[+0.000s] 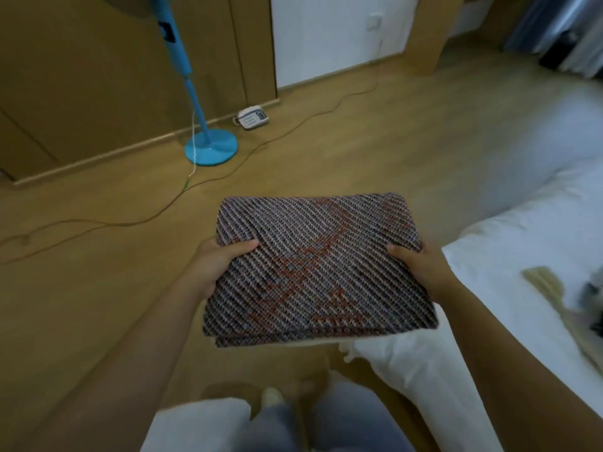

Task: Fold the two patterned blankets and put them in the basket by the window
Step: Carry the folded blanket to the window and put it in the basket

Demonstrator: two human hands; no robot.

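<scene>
Blanket (318, 269), folded into flat patterned rectangle, held level in air above wood floor (359, 151), beside white bed (522, 243). Left hand (217, 265) clamps left edge, right hand (421, 270) clamps right edge; thumbs on top, fingers closed underneath, hidden. Open floor ahead; blue fan stand (210, 146) and trailing cord (228, 172) at far left. Basket not visible.
</scene>
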